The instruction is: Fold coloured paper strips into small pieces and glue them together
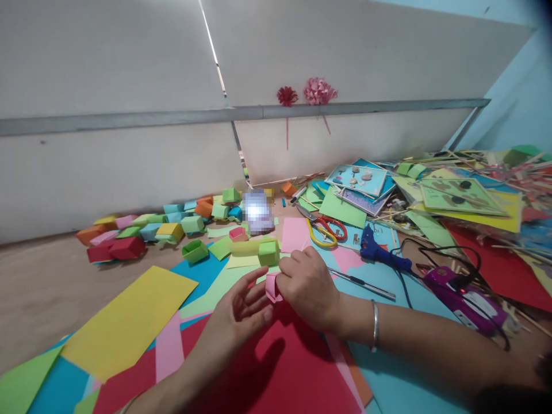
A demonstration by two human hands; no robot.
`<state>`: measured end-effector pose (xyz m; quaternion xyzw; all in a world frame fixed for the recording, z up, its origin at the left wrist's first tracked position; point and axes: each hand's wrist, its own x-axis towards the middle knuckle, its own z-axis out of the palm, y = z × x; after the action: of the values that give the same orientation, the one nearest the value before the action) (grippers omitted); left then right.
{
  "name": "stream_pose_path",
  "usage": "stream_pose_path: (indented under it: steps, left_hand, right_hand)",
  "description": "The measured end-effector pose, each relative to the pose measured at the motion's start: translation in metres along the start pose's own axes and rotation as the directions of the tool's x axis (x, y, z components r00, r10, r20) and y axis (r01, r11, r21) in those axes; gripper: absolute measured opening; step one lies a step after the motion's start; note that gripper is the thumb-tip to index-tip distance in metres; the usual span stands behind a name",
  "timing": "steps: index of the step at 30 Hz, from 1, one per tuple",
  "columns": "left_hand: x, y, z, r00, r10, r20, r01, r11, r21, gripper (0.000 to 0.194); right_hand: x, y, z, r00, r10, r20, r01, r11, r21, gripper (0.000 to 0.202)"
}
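Observation:
A small folded pink paper box [272,287] is pinched in the closed fingers of my right hand [308,287], above red paper [293,356]. My left hand [248,305] is beside it, fingers apart and curved around the near side. Whether its fingertips touch the pink paper, I cannot tell. Just beyond the hands stands a green paper cube [268,252]. An open green paper box [195,251] and a pink paper box [238,234] lie farther left.
Several coloured paper cubes [127,247] are heaped by the wall. To the right lie scissors [323,230], a pen [362,283], a blue glue gun [383,250] and a corded purple power strip [463,302]. Yellow paper [133,322] lies left; decorated cards [360,178] are stacked behind.

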<state>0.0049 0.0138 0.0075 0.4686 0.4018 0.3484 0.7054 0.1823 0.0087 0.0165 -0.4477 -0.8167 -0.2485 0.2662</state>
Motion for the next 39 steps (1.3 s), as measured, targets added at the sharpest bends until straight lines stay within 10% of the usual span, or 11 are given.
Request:
stream_pose_path:
  steps: [16, 39]
  left_hand:
    - [-0.006, -0.001, -0.007, 0.997, 0.033, 0.064, -0.033, 0.999, 0.003, 0.064]
    - [-0.010, 0.024, 0.017, 0.979, -0.177, -0.104, 0.145, 0.955, -0.260, 0.066]
  right_hand:
    - [0.005, -0.008, -0.009, 0.978, 0.115, -0.177, -0.125, 0.991, -0.046, 0.031]
    - [0.006, 0.002, -0.006, 0.983, -0.019, 0.184, -0.028, 0.968, 0.250, 0.012]
